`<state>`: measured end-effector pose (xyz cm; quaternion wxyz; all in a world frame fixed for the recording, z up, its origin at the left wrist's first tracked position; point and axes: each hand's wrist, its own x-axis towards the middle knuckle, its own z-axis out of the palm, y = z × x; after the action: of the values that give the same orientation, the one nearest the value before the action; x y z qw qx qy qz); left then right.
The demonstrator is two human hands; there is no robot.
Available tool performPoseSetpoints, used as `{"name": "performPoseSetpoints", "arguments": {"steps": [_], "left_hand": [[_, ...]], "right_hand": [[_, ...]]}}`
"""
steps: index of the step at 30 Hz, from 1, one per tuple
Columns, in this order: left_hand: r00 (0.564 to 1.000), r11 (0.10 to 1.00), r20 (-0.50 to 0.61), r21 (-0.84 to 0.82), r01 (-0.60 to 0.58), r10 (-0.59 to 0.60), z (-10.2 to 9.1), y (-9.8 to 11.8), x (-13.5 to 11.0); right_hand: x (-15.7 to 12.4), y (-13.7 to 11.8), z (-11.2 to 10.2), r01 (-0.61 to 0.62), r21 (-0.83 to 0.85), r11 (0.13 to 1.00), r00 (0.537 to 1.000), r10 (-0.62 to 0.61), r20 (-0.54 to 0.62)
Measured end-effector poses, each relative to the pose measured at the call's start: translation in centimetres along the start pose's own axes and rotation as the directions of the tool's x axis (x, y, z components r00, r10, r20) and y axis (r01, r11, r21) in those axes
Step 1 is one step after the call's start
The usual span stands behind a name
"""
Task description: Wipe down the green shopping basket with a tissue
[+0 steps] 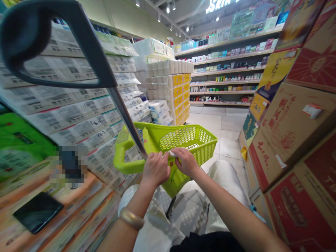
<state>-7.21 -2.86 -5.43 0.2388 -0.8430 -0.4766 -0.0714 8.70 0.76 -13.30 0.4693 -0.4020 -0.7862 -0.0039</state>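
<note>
The left hand (156,168) has fingers clamped on the green basket (177,182) — just beside, the right hand (186,161) pinches a white tissue (172,153) in its fingers.

Through my feed I see a pale wall (123,19) at eleven o'clock, lit spotlights (168,7) at twelve, a glowing sign (222,4) at one, shelves (225,83) at two, a tiled floor (232,127) at three.

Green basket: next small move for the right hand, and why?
Probably slide the white wad along the rim of the green basket, away from the left hand: the right hand already has it at the rim, and the left hand, close beside it, seems to grip the basket.
</note>
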Motion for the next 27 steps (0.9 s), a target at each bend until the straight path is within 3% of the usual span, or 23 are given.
{"name": "performPoseSetpoints", "arguments": {"steps": [3,6,11,13,18,24,27], "left_hand": [[1.000,1.000,0.009,0.004,0.008,-0.008,0.0,0.1,0.0],[1.000,1.000,0.016,0.000,0.017,-0.017,0.1,0.1,0.1],[1.000,1.000,0.014,-0.008,0.016,-0.016,0.2,-0.1,0.1],[1.000,1.000,0.014,-0.008,0.014,-0.014,0.2,-0.1,0.1],[1.000,1.000,0.005,-0.012,0.015,-0.015,0.3,-0.1,0.0],[1.000,1.000,-0.001,-0.008,0.015,-0.015,0.3,-0.1,0.1],[1.000,1.000,-0.006,-0.014,0.010,-0.010,0.3,-0.4,0.1]], "right_hand": [[-0.9,2.1,-0.7,-0.064,-0.099,0.993,0.998,0.065,0.006],[-1.4,2.2,-0.6,-0.143,-0.135,0.980,0.990,0.139,-0.036],[-0.2,-0.8,0.0,-0.044,0.057,0.997,0.999,0.043,0.020],[0.6,-1.4,0.0,-0.067,0.069,0.995,0.997,0.064,0.047],[2.0,-0.9,-0.1,-0.151,-0.033,0.988,0.972,0.154,0.174],[1.3,-0.6,1.2,-0.040,-0.088,0.995,0.988,0.053,0.145],[0.3,0.8,1.1,-0.042,-0.129,0.991,0.990,0.058,0.127]]}}
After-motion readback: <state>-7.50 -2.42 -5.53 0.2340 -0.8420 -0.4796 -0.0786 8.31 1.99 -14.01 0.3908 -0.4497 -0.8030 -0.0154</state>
